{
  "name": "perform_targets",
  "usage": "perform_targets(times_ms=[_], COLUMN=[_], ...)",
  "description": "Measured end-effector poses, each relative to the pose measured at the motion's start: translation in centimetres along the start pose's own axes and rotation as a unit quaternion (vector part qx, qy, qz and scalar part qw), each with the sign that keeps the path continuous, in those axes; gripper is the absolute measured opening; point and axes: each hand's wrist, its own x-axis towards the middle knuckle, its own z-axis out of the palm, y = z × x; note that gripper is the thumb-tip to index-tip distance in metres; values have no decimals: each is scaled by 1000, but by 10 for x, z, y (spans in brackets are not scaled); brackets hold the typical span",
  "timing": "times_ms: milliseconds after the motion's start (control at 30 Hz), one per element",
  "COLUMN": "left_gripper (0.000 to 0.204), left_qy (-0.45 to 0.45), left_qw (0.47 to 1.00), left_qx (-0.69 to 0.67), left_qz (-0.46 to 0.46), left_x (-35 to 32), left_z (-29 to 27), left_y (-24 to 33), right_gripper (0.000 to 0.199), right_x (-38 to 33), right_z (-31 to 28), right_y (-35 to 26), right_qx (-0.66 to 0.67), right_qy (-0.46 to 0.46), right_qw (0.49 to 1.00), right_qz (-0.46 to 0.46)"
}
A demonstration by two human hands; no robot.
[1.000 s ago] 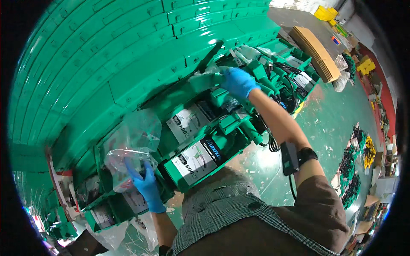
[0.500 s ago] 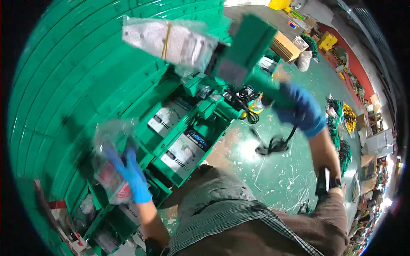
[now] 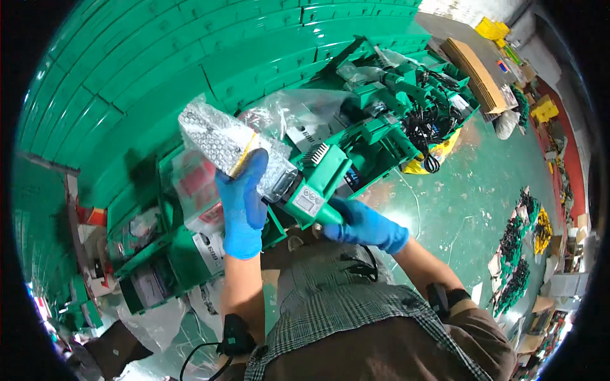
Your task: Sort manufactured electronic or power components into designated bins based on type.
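A green corded power tool point(image 3: 307, 200) with a small display panel lies across both my hands, in front of my body. Its long flat end is covered in bubble wrap point(image 3: 213, 134) with a yellow band round it. My left hand point(image 3: 244, 197), in a blue glove, is closed round that wrapped end. Gloved in blue too, my right hand point(image 3: 368, 225) grips the green handle on the other side. A black cord point(image 3: 365, 267) hangs below the right hand. Just behind the tool stand open green cases point(image 3: 381, 152) with printed sheets and plastic bags inside.
High stacks of green cases point(image 3: 146, 82) form a wall at the left and back. Bagged red parts point(image 3: 196, 181) lie in a case at the left. Black cords point(image 3: 424, 130) spill over cases behind. Folded cardboard point(image 3: 473, 73) and bundled cords point(image 3: 508, 260) are on the right.
My right hand has brought the tool down and toward my body, its cord along with it. My left hand has left the bagged red parts and closed round the wrapped end. The view has shifted.
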Motion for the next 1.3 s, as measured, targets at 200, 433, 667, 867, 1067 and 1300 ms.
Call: perform_targets(times_ms=[200, 433, 667, 867, 1067, 1300], left_gripper=[46, 46, 43, 46, 57, 69], left_qy=[83, 162, 215, 213, 372, 342], left_qw=[995, 982, 959, 865, 342, 440], left_qx=[20, 31, 104, 306, 863, 830], left_qz=[50, 91, 155, 334, 0, -5], left_x=[-18, -31, -51, -132, -212, -286], left_z=[-5, 2, -7, -83, -173, -173], left_y=[23, 25, 69, 201, 203, 155], right_gripper=[59, 51, 49, 41, 53, 53], right_x=[39, 60, 60, 50, 52, 40], right_z=[12, 23, -12, 4, 10, 66], right_y=[-30, -13, -12, -22, -31, -19], right_qx=[147, 18, 31, 105, 34, -55], right_qy=[59, 85, -333, -367, -429, -358], right_qw=[987, 994, 939, 911, 895, 925], right_qz=[37, -59, 75, 155, 115, 113])
